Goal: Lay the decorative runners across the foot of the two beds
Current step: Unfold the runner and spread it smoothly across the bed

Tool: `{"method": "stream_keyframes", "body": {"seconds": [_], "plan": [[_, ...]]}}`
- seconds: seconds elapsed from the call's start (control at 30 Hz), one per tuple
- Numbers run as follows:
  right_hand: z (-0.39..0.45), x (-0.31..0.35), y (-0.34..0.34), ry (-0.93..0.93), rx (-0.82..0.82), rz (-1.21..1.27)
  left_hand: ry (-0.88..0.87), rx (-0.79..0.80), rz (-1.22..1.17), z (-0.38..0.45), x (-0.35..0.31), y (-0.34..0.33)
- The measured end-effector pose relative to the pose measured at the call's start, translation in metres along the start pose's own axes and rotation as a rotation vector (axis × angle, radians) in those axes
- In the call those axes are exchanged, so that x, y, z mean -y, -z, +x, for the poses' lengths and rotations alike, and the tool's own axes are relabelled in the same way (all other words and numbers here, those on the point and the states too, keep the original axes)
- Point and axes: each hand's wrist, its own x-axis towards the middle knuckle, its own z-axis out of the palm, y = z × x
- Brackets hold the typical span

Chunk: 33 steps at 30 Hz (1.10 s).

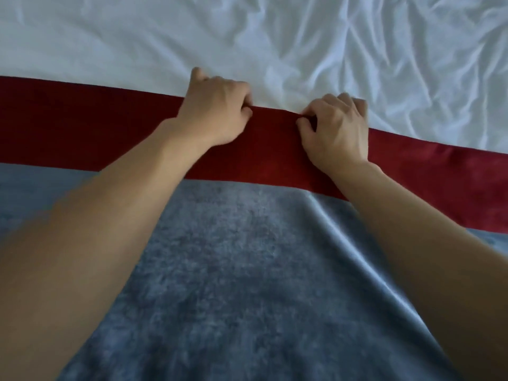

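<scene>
A decorative runner, grey velvet with a dark red band along its far side, lies across the bed in front of me. My left hand grips the far edge of the red band, fingers curled over it. A little to the right, my right hand pinches the same edge between thumb and curled fingers. Both forearms reach over the grey part. A raised crease runs through the grey cloth below my right wrist.
Beyond the runner spreads the bed's white sheet, heavily wrinkled on the right and smoother on the left. The red band stretches from the left edge of view to the right edge.
</scene>
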Motion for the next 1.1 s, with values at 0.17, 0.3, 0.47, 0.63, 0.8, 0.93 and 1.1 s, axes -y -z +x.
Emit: {"method": "stream_keyframes", "body": {"seconds": [0.17, 0.3, 0.47, 0.63, 0.8, 0.93, 1.1], "plan": [[-0.040, -0.059, 0.027, -0.042, -0.028, -0.024, -0.069, 0.071, -0.029, -0.002, -0.067, -0.017], [-0.059, -0.136, 0.056, -0.144, 0.012, -0.133, -0.115, 0.065, -0.029, 0.017, -0.123, -0.028], [-0.034, -0.167, 0.047, -0.137, -0.018, -0.112, -0.082, 0.045, 0.067, 0.047, -0.146, -0.030], [-0.061, -0.175, 0.050, -0.191, -0.048, -0.109, -0.129, 0.045, 0.058, 0.033, -0.152, -0.033], [-0.087, -0.194, 0.074, -0.230, -0.033, -0.183, -0.153, 0.025, 0.023, 0.027, -0.165, -0.034], [-0.090, -0.217, 0.094, -0.272, -0.035, -0.236, -0.214, 0.003, -0.001, 0.029, -0.190, -0.043], [-0.092, -0.240, 0.103, -0.261, -0.004, -0.182, -0.206, 0.025, -0.003, 0.037, -0.238, -0.046]]}}
